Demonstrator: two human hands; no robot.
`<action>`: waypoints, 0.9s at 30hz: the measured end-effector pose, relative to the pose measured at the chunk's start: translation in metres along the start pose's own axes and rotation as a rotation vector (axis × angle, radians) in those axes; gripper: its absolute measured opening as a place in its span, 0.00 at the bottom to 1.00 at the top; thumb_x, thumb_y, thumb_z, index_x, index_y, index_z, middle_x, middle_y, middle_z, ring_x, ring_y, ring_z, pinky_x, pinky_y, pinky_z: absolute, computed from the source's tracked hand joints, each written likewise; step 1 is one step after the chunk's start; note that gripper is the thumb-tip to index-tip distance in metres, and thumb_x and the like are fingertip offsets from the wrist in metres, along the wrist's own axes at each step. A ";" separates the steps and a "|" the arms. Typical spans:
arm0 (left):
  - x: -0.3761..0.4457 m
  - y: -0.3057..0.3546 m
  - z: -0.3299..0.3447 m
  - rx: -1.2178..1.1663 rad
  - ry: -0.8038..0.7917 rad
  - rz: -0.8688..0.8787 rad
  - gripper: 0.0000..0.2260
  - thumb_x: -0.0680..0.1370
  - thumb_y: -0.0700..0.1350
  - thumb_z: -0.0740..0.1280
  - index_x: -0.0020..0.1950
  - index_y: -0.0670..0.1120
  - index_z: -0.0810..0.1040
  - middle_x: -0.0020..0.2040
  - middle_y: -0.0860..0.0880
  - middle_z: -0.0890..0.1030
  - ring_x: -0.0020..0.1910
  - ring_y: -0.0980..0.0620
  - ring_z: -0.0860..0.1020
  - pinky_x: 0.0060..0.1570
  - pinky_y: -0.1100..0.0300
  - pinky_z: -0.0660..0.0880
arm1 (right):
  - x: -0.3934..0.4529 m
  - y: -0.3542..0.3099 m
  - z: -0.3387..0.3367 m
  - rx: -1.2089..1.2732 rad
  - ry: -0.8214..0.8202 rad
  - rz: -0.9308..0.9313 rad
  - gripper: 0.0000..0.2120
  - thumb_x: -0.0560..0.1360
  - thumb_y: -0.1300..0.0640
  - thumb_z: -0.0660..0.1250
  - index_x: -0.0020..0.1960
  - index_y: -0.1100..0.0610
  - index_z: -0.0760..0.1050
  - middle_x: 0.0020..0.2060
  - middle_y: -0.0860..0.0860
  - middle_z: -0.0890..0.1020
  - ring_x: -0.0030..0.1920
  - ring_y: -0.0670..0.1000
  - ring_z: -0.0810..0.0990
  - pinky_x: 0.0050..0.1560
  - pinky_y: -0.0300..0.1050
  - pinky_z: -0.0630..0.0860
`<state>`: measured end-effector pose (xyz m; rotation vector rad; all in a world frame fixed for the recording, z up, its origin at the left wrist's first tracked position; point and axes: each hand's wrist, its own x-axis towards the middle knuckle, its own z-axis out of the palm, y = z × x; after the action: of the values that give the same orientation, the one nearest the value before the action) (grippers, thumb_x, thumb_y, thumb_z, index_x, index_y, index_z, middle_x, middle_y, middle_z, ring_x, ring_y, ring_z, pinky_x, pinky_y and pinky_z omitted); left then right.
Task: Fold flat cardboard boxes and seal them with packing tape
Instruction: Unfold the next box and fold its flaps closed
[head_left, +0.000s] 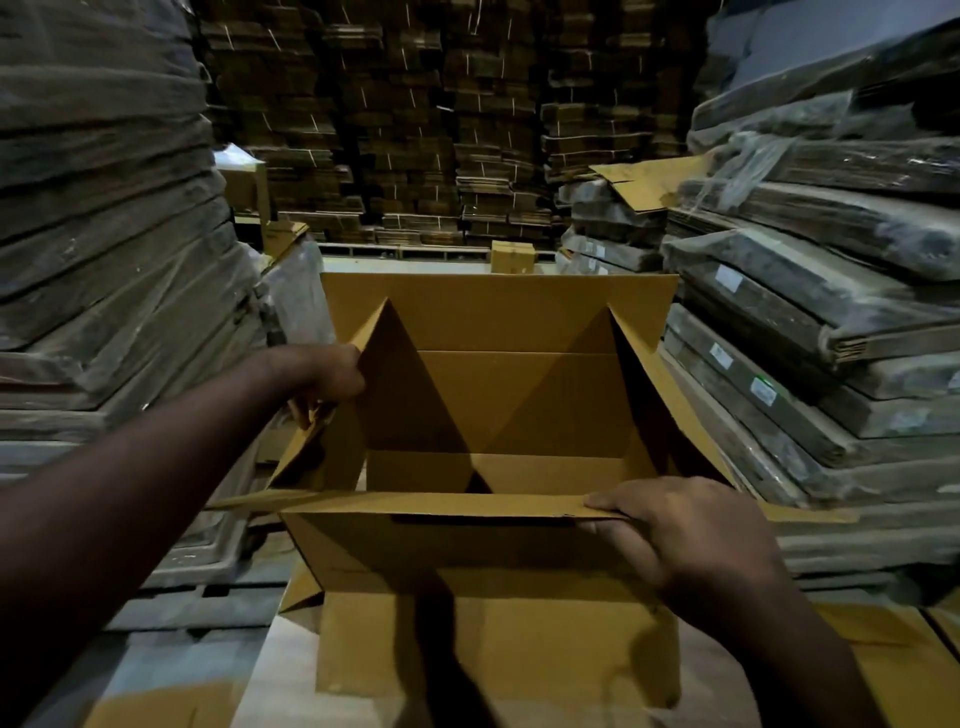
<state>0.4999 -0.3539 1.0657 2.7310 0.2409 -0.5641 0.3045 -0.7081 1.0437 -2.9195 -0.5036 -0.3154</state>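
Both hands hold an opened cardboard box by its flaps.

Nearest, the right hand (680, 530) pinches the near flap (415, 504), thumb on top and fingers curled beneath. Further out, the left hand (327, 376) grips the left side flap (379, 384), fingers wrapped round its edge. Between them the cardboard box (493, 639) stands upright, top open, far flap (498, 306) raised. Beyond it sits a small box (512, 256), with wrapped stacks of flat cardboard (810, 332) at both sides and behind.

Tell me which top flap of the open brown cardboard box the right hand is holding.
The near flap, the long one closest to the person: the right hand pinches its edge. The left hand grips the left side flap, while the far flap stands untouched.
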 end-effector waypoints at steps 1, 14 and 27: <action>0.000 -0.002 0.004 0.013 -0.004 0.005 0.20 0.84 0.40 0.59 0.76 0.48 0.63 0.59 0.38 0.76 0.50 0.37 0.83 0.36 0.48 0.84 | 0.002 -0.001 0.006 -0.026 0.032 -0.016 0.17 0.81 0.33 0.59 0.60 0.36 0.83 0.50 0.34 0.85 0.50 0.39 0.82 0.39 0.37 0.68; 0.030 -0.038 0.065 0.384 -0.009 0.018 0.23 0.81 0.45 0.68 0.75 0.47 0.69 0.65 0.43 0.78 0.58 0.44 0.80 0.46 0.55 0.81 | 0.062 0.014 0.086 0.095 0.035 -0.094 0.19 0.77 0.28 0.61 0.50 0.40 0.81 0.33 0.35 0.78 0.34 0.37 0.76 0.32 0.37 0.70; 0.010 -0.036 0.126 0.486 0.201 -0.034 0.17 0.84 0.46 0.62 0.72 0.46 0.68 0.56 0.44 0.78 0.54 0.46 0.78 0.46 0.54 0.77 | 0.019 0.021 0.140 0.150 0.392 -0.201 0.23 0.76 0.28 0.67 0.38 0.46 0.79 0.30 0.39 0.77 0.29 0.40 0.72 0.29 0.37 0.69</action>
<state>0.4561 -0.3646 0.9425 3.2670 0.2229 -0.3950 0.3542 -0.6948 0.9109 -2.5719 -0.7186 -0.8173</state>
